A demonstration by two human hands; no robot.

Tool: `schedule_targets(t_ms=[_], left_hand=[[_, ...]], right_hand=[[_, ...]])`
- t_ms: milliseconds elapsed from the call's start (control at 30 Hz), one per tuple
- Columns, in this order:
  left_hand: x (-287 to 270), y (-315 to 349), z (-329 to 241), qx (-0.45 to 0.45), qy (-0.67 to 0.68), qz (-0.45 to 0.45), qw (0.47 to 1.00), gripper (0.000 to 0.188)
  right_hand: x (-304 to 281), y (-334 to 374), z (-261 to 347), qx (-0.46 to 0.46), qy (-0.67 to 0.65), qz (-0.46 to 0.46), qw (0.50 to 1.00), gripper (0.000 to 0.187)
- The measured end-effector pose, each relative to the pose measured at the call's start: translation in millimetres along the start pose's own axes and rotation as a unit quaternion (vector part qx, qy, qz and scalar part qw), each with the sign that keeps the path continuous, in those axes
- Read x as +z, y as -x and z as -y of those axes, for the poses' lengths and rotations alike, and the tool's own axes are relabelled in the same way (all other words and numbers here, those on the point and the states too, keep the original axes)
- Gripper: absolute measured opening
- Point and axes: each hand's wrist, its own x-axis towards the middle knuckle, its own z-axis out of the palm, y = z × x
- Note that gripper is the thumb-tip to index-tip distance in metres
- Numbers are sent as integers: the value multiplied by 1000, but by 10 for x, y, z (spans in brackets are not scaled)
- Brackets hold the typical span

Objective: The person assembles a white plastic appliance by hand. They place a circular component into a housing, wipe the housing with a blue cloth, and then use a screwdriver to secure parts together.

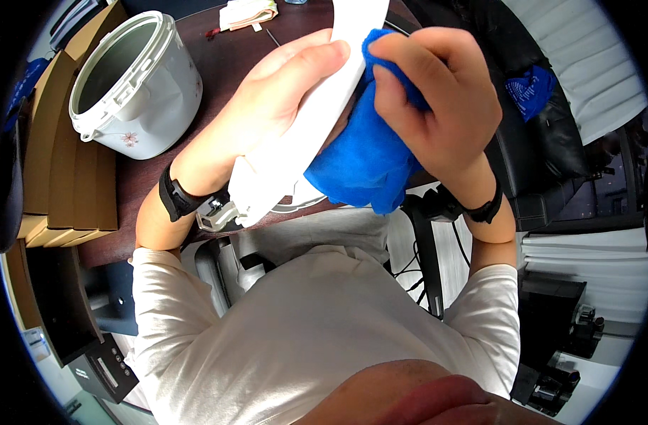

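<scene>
My left hand (271,95) grips a glossy white plastic lid (295,152), which is tilted on edge above the table's near side. Its thumb lies on the rim, while the fingers pass out of sight behind. A bright blue cloth (373,159) hangs in folds from my right hand (444,92), pinched between thumb and fingers against the lid's edge. At the far left stands the white body of a rice cooker (161,106), lidless, with a small flower print on its side. The far end of the lid runs out of the top of the picture.
Brown cardboard boxes (69,156) stand left of the cooker on the dark wooden table (224,64). A folded patterned cloth (247,13) lies at the back. To the right is a black leather seat (508,134) with a blue item (531,92) on it. Cables (412,273) hang below.
</scene>
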Motion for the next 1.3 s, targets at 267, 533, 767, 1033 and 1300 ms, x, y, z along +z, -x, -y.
schedule_targets(t_ms=[267, 533, 767, 1033, 1300], left_hand=[[22, 0, 45, 7, -25, -18, 999, 34], [81, 25, 8, -16, -15, -13, 1000, 34], [93, 38, 70, -19, -12, -41, 999, 34], [132, 1, 18, -109, 52, -37, 992, 31], [105, -24, 23, -157, -3, -31, 987, 29]], right_hand=[[-19, 51, 69, -13, -18, 32, 999, 25], [-28, 87, 162, -32, -47, 40, 998, 33], [16, 95, 167, -58, -64, 4, 996, 28], [-86, 2, -245, -50, 28, 24, 998, 22], [-57, -41, -403, 32, 4, -8, 999, 19]])
